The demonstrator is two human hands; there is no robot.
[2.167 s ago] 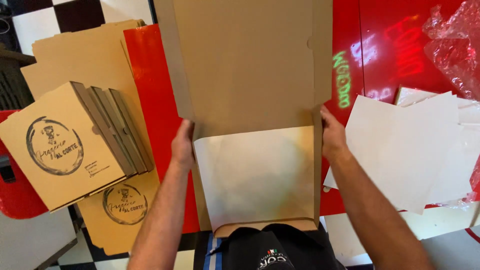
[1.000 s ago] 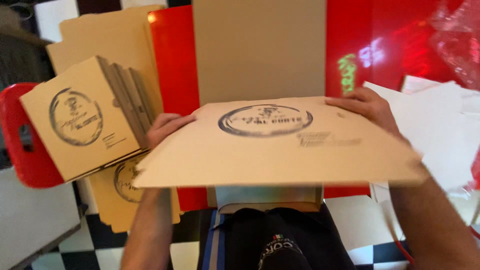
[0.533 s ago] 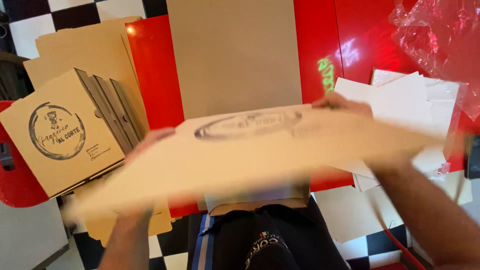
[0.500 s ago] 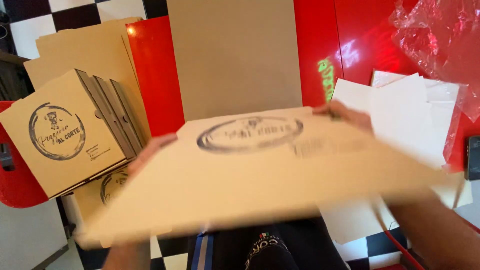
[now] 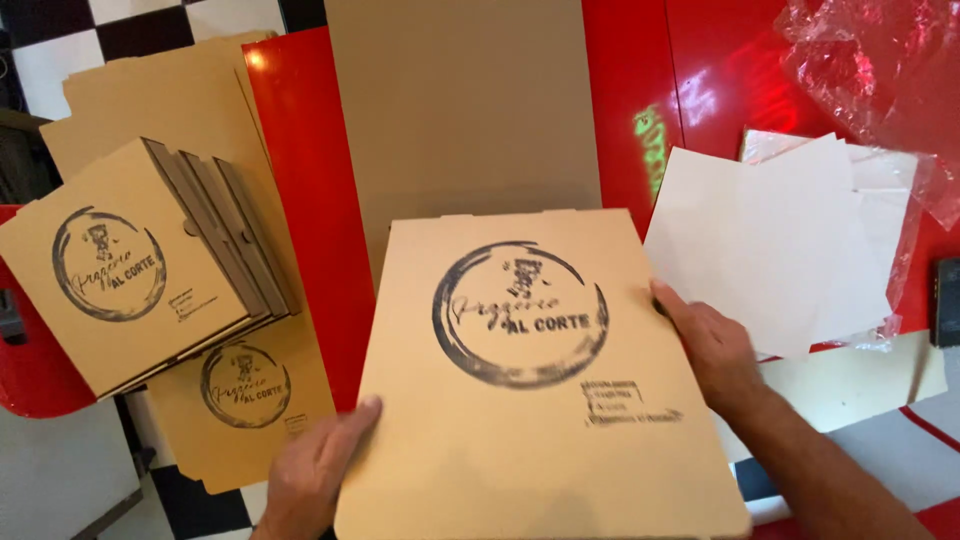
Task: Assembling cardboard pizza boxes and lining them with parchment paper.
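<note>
A closed brown cardboard pizza box (image 5: 530, 390) with a dark round printed emblem on its lid lies in front of me, over the red counter (image 5: 700, 110). My left hand (image 5: 320, 475) grips its lower left edge, fingers curled on the side. My right hand (image 5: 705, 345) holds its right edge, thumb on the lid. Behind the box lies a flat unfolded sheet of brown cardboard (image 5: 465, 110).
A stack of folded pizza boxes (image 5: 130, 270) stands at the left, on flat printed blanks (image 5: 245, 400). White paper sheets (image 5: 780, 240) lie at the right under crumpled clear plastic wrap (image 5: 880, 70). A black object (image 5: 945, 300) sits at the right edge. Checkered floor shows below.
The open box with a white liner inside has had its lid folded down. The closed box has been lifted and tilted, and now lies flatter with its printed lid facing me.
</note>
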